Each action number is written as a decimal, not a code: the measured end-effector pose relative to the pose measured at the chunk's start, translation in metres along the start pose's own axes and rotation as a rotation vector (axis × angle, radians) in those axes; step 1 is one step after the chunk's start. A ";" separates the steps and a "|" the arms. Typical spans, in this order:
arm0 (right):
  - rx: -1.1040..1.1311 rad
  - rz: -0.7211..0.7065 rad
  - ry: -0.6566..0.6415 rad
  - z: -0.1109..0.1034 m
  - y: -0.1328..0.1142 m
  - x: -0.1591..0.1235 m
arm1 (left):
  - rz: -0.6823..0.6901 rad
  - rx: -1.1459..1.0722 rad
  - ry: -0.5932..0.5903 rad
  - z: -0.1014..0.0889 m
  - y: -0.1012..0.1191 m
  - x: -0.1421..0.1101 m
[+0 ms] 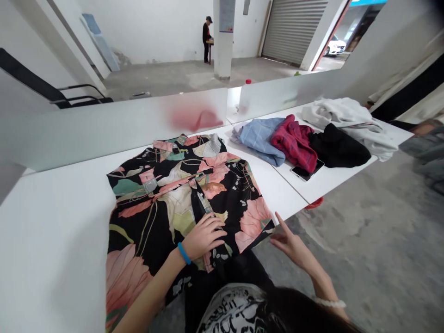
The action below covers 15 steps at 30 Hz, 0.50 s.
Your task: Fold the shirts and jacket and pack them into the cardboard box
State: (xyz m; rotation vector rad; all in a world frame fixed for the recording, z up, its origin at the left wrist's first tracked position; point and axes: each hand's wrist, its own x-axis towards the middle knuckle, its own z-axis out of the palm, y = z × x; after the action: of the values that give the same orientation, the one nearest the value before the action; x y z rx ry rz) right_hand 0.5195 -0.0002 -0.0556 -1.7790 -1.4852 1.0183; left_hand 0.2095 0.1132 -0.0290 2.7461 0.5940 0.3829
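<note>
A black shirt with a large floral print (180, 199) lies spread over the white table (69, 231), its lower part hanging past the near edge. My left hand (204, 236), with a blue band at the wrist, rests flat on the front of the shirt, fingers stretched out. Just off the shirt's right corner is my right hand (293, 247), its index finger extended and the thumb apart. It holds nothing, and whether it touches the fabric I cannot tell.
To the right lie a blue garment (262, 138), a red checked one (294, 141), a black one (338, 145) and white clothing (347, 115). A phone (308, 171) sits partly under the red cloth. A frosted partition (132, 129) borders the table's back. Far off stands a person (206, 39).
</note>
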 end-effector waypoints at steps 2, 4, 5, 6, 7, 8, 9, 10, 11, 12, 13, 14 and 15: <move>0.074 -0.030 0.064 0.015 0.002 0.000 | 0.000 -0.010 0.030 0.002 -0.003 0.002; 0.097 -0.053 0.188 0.027 0.003 0.000 | -0.008 -0.035 0.037 0.001 -0.006 0.001; 0.090 -0.056 0.238 0.031 0.002 -0.001 | -0.014 -0.051 0.025 -0.001 -0.007 0.000; 0.077 -0.059 0.267 0.033 0.001 -0.002 | -0.017 -0.064 0.003 -0.002 -0.007 -0.002; 0.060 -0.065 0.274 0.033 0.000 -0.003 | -0.020 -0.074 -0.025 -0.004 -0.007 -0.005; 0.040 -0.076 0.267 0.031 -0.002 -0.005 | -0.022 -0.080 -0.050 -0.005 -0.006 -0.007; 0.020 -0.086 0.252 0.027 -0.003 -0.006 | -0.025 -0.083 -0.068 -0.006 -0.006 -0.009; 0.004 -0.093 0.235 0.023 -0.005 -0.008 | -0.029 -0.083 -0.075 -0.007 -0.005 -0.010; -0.007 -0.097 0.216 0.018 -0.006 -0.009 | -0.037 -0.083 -0.068 -0.007 -0.005 -0.011; -0.013 -0.099 0.191 0.013 -0.007 -0.010 | -0.046 -0.086 -0.054 -0.007 -0.005 -0.012; -0.019 -0.099 0.161 0.008 -0.007 -0.010 | -0.053 -0.091 -0.036 -0.007 -0.005 -0.012; -0.026 -0.099 0.127 0.003 -0.007 -0.010 | -0.058 -0.100 -0.020 -0.007 -0.005 -0.012; -0.035 -0.100 0.091 0.000 -0.006 -0.010 | -0.065 -0.112 -0.005 -0.008 -0.005 -0.012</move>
State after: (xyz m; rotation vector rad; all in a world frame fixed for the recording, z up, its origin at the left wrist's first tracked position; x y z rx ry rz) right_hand 0.5155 -0.0088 -0.0487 -1.7328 -1.5273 0.8553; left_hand 0.1949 0.1141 -0.0254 2.6141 0.6383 0.3814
